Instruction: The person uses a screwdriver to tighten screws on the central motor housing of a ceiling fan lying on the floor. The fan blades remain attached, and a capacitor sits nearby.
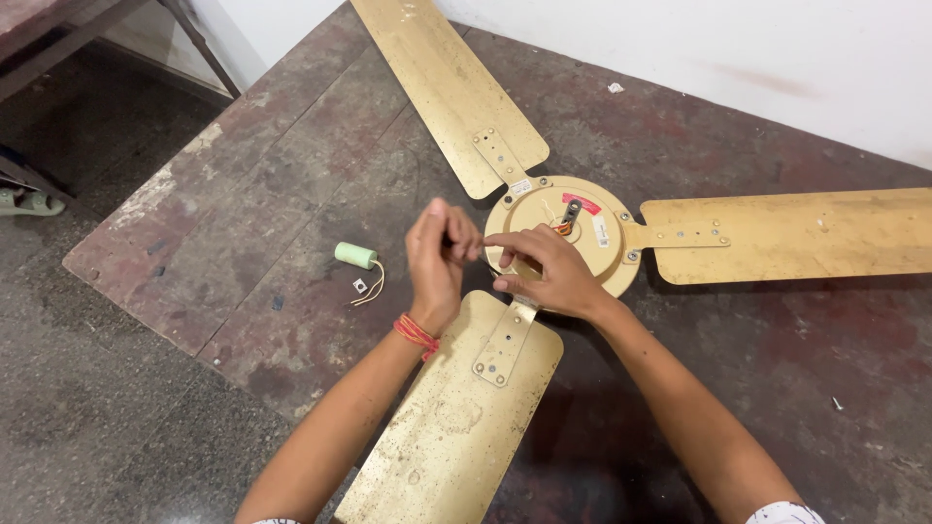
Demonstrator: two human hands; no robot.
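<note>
A gold ceiling fan lies flat on a worn reddish slab, its round motor hub (592,218) in the middle with coloured wires at its shaft. Three blades spread out: one (442,78) to the far left, one (806,233) to the right, one (456,427) toward me. My left hand (439,257), with a red thread on its wrist, is closed and pinches a thin wire just left of the hub. My right hand (544,272) rests on the hub's near edge, fingers pinching the same thin wire.
A small green cylindrical capacitor (355,255) with pale leads lies on the slab left of my hands, with a small white clip (360,285) beside it. A white wall runs behind. A metal table frame (199,44) stands at the top left, over dark floor.
</note>
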